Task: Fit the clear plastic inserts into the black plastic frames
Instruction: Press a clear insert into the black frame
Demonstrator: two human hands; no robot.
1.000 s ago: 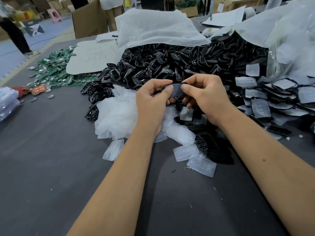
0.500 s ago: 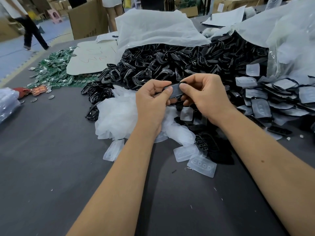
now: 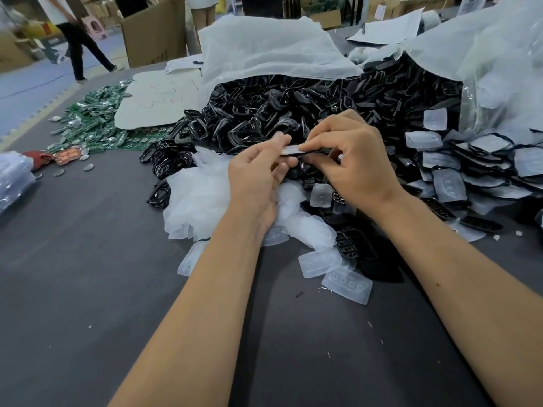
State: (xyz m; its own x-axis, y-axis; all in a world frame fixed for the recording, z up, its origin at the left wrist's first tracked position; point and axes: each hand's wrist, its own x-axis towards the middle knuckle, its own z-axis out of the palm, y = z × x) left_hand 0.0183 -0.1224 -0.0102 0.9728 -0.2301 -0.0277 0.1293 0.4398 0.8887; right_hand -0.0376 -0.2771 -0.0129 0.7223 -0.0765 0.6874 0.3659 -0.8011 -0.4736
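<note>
The frame (image 3: 293,152) is held edge-on above the table (image 3: 88,289), between both hands, in front of the heap of black frames (image 3: 293,104); its long axis runs left to right, near level, with a pale insert (image 3: 289,148) lying along its upper face. The left hand (image 3: 255,177) pinches the frame's left end, thumb on top and curled fingers below. The right hand (image 3: 352,160) pinches the right part, index fingertip pressing on top beside the insert, the other fingers curled under. Both forearms reach in from the near edge and converge at the frame, wrists raised off the table. Under the hands lies a pile of clear inserts (image 3: 199,201); loose inserts (image 3: 348,283) lie flat nearer the viewer. Assembled units (image 3: 449,183) are stacked to the right. A pale sheet (image 3: 158,98) at the back left carries red handwriting, not readable. Green boards (image 3: 97,118) lie spread beside it. No brand or label can be read on the frame
</note>
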